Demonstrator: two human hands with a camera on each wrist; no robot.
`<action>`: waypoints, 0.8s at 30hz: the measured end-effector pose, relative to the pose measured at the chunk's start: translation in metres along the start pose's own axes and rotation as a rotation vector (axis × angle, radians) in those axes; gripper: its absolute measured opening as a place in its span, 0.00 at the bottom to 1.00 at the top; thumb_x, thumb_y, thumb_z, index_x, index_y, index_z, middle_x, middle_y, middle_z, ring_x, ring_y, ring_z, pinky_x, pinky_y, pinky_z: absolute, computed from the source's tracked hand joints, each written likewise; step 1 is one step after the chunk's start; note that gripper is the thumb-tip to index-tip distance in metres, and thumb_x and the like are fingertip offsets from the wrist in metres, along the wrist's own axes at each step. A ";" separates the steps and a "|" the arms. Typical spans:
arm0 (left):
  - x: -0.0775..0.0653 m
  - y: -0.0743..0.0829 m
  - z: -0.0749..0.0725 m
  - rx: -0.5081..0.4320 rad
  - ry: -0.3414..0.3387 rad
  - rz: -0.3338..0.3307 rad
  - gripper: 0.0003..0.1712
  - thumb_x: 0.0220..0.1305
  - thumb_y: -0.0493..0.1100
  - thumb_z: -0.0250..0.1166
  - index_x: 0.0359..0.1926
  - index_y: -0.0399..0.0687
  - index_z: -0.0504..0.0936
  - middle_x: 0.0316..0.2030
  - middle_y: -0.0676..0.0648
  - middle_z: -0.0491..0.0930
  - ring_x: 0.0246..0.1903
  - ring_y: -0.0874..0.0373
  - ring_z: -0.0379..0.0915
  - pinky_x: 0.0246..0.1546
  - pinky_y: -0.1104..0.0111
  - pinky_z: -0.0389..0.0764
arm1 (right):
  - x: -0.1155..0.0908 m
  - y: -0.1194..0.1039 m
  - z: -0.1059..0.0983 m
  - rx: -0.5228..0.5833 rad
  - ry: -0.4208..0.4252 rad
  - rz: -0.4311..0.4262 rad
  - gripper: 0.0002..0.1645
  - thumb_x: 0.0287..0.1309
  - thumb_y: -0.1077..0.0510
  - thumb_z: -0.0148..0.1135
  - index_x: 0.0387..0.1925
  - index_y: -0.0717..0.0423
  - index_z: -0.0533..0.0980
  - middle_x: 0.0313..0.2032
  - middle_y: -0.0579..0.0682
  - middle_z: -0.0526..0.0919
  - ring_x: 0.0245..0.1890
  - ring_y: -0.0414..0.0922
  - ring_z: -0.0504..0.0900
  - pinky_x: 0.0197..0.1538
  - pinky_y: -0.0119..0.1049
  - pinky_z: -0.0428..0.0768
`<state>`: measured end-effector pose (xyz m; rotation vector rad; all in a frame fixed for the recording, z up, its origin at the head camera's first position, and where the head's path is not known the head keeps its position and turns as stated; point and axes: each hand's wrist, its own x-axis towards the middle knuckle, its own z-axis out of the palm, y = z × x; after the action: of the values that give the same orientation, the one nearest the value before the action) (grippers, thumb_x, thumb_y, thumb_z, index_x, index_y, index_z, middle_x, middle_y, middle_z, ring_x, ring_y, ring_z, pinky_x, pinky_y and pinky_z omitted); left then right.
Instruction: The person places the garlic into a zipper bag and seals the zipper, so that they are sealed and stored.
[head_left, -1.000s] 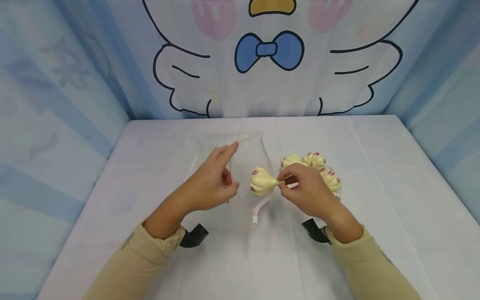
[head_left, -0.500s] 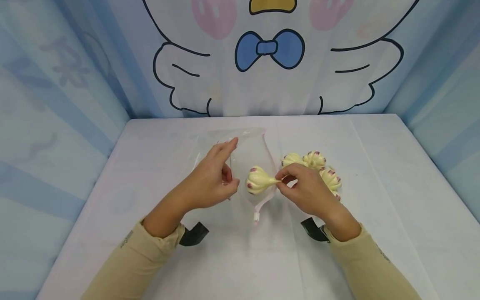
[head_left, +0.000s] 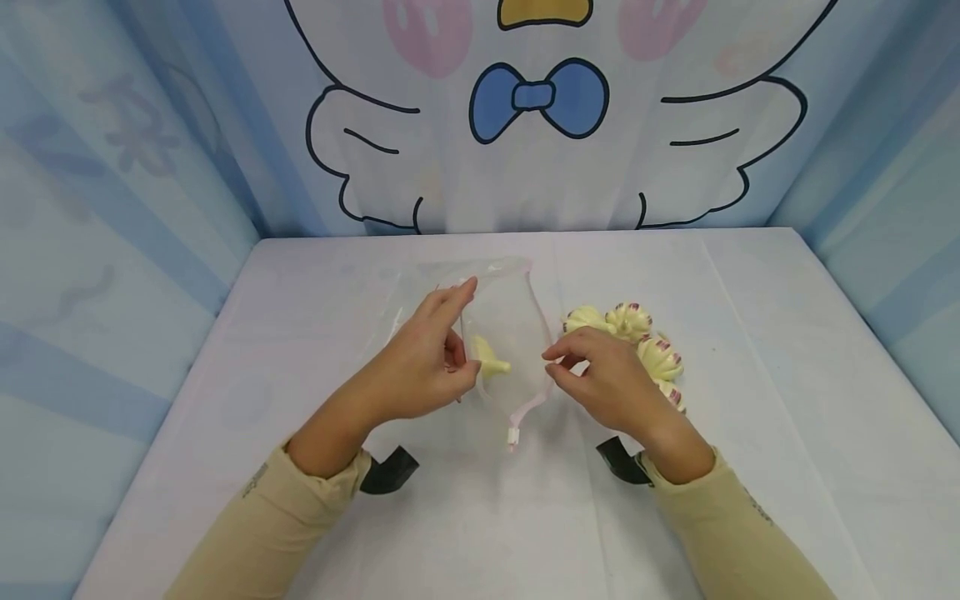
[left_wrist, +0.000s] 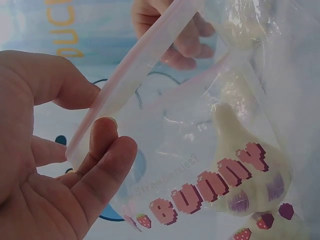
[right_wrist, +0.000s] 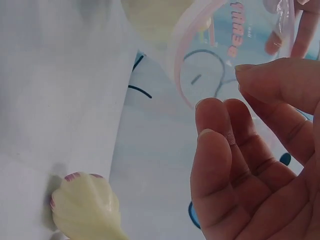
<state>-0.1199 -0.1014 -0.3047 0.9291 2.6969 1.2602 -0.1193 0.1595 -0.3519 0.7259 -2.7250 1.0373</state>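
My left hand (head_left: 420, 358) pinches the mouth edge of a clear zip bag (left_wrist: 150, 125), printed with "BUNNY" and strawberries. The bag's pink-edged mouth gapes toward my right hand (head_left: 607, 375). A pale yellow garlic bulb (head_left: 491, 360) lies inside, partly behind the left hand in the head view. Through the plastic in the left wrist view, that garlic bulb (left_wrist: 245, 170) shows purple marks, with more pale shapes above and below it. My right hand (right_wrist: 255, 145) is just outside the mouth, fingers loosely bent and thumb apart, with nothing between them.
Several loose garlic bulbs (head_left: 660, 358) lie on the white table (head_left: 750, 467) beside and beyond the right hand. A white zip slider (head_left: 513, 437) hangs at the near end of the bag's mouth. A cartoon-printed curtain (head_left: 540, 183) stands behind the table.
The garlic bulb that my right hand held by its stem moved left into the bag and was let go. The right hand's fingers have parted; the left hand has barely moved.
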 end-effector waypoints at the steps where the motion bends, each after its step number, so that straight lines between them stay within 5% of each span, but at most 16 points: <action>1: 0.000 0.001 0.000 0.000 -0.002 -0.003 0.49 0.58 0.30 0.67 0.77 0.33 0.51 0.66 0.34 0.60 0.30 0.61 0.74 0.32 0.70 0.81 | 0.000 0.000 0.000 -0.003 -0.001 0.001 0.07 0.58 0.65 0.66 0.39 0.56 0.85 0.39 0.48 0.84 0.36 0.43 0.83 0.36 0.38 0.82; 24: 0.002 -0.003 0.007 0.010 -0.045 -0.019 0.49 0.58 0.31 0.67 0.76 0.32 0.51 0.67 0.34 0.59 0.30 0.62 0.73 0.32 0.71 0.81 | -0.005 0.007 -0.012 -0.006 0.009 0.053 0.12 0.58 0.66 0.67 0.45 0.62 0.83 0.43 0.54 0.85 0.37 0.47 0.84 0.39 0.45 0.84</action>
<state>-0.1211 -0.0965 -0.3109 0.9198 2.6735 1.2086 -0.1190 0.1739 -0.3490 0.6497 -2.7530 1.0395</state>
